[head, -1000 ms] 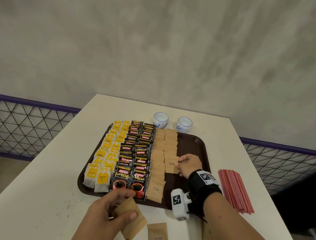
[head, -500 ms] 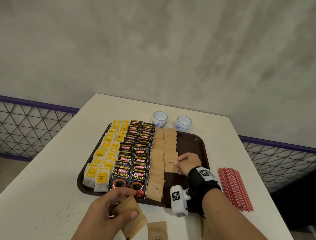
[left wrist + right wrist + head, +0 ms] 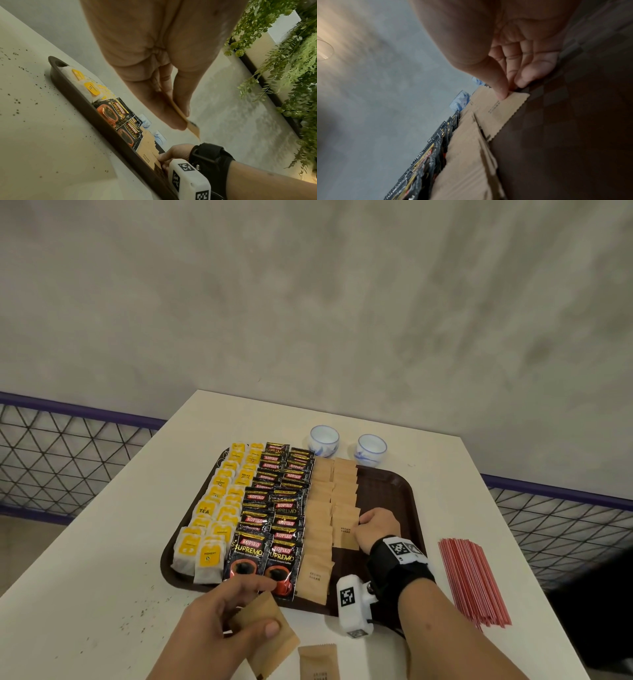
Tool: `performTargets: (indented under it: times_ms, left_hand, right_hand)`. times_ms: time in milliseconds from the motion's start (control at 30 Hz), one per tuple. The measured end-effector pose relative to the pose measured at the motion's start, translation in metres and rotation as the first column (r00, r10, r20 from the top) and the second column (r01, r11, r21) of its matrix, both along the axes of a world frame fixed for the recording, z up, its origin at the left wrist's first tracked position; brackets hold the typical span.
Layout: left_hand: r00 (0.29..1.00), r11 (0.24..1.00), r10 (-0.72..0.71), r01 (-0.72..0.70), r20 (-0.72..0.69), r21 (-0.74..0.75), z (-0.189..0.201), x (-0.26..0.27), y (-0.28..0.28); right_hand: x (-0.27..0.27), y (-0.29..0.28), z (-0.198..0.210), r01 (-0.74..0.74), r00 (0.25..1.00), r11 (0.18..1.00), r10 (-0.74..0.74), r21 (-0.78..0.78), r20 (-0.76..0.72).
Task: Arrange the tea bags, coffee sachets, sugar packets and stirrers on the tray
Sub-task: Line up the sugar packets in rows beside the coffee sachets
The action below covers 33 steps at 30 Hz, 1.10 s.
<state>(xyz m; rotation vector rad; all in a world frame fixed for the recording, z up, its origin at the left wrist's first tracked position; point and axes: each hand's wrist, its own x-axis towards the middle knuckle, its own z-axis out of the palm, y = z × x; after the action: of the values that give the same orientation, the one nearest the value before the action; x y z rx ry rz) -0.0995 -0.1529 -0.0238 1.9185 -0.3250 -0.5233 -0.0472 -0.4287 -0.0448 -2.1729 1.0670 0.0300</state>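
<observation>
A dark brown tray [image 3: 394, 487] holds rows of yellow tea bags [image 3: 219, 508], black coffee sachets [image 3: 274, 508] and brown sugar packets [image 3: 318, 518]. My right hand [image 3: 375, 527] is on the tray and pinches the corner of a sugar packet [image 3: 346, 530] [image 3: 503, 108] in the second sugar column. My left hand [image 3: 222, 621] hovers by the tray's near edge, pinching another sugar packet [image 3: 263, 631] [image 3: 192, 128] between thumb and fingers. One more sugar packet [image 3: 317, 662] lies on the table below it. A bundle of red stirrers [image 3: 472, 580] lies right of the tray.
Two small white-and-blue cups [image 3: 324, 440] [image 3: 371, 448] stand just behind the tray. The white table [image 3: 102, 542] has dark specks near its front left. A mesh railing [image 3: 51, 457] runs behind the table on both sides.
The right hand has shifted its sugar packet slightly up the column. The left hand stays by the tray's near edge with its packet.
</observation>
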Motion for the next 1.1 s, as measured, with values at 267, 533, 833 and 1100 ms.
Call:
performTargets:
  times_ms: [267, 533, 833, 1100]
  left_hand:
    - [1.0, 1.0, 0.004, -0.004, 0.005, -0.005, 0.0, -0.001, -0.002]
    - [0.999, 0.998, 0.004, -0.001, 0.039, -0.066, 0.004, 0.004, -0.009]
    - [0.995, 0.982, 0.03, -0.011, 0.098, -0.186, 0.026, 0.012, -0.029]
    - [0.994, 0.951, 0.049, -0.016, 0.101, -0.309, 0.043, 0.006, -0.036]
  right_hand:
    - [0.003, 0.0, -0.006, -0.014, 0.998, 1.0, 0.014, 0.009, 0.069]
    - [-0.02, 0.011, 0.011, -0.122, 0.968, 0.99, 0.103, 0.068, 0.231]
    - [-0.11, 0.077, 0.063, -0.612, 0.776, 0.632, 0.362, 0.476, 0.516]
    - [-0.12, 0.067, 0.066, -0.509, 0.797, 0.725, 0.194, 0.463, 0.572]
